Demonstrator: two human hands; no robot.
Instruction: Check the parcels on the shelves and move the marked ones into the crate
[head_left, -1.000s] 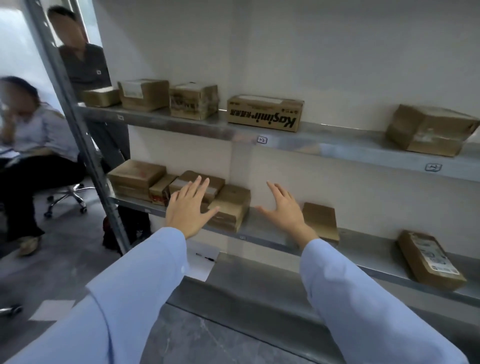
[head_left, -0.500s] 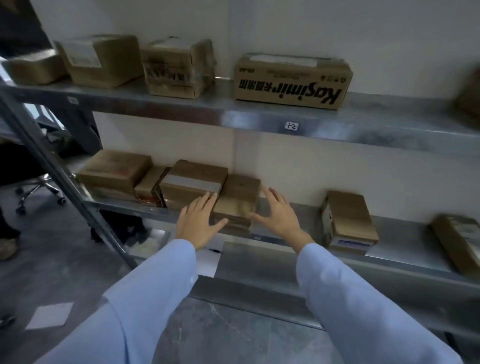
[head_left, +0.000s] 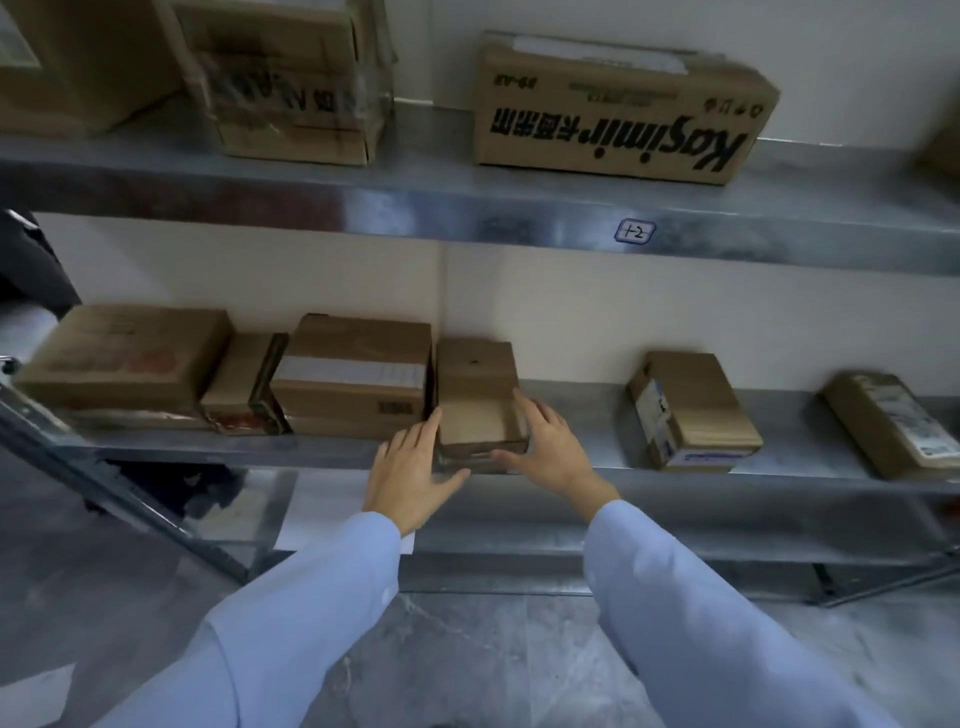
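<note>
Small brown parcel (head_left: 475, 395) sits on lower shelf (head_left: 602, 410), front edge at shelf lip. Left hand (head_left: 410, 473) and right hand (head_left: 548, 454) flank it, fingers nearly straight, touching its sides; not lifted. Mark not discernible. Kasimir carton (head_left: 618, 114) untouched on upper shelf (head_left: 467, 223). Crate out of view. Judgement: checking stage, nearly all left.

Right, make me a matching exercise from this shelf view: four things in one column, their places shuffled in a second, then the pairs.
Things
1. Kasimir box
2. small parcel
3. white-strip parcel
4. handwritten tag

Places
a. front edge of the upper shelf
b. between left hand and right hand
c. on top of the upper shelf
d. lower shelf, left of both hands

Pairs: 1-c, 2-b, 3-d, 4-a
</note>
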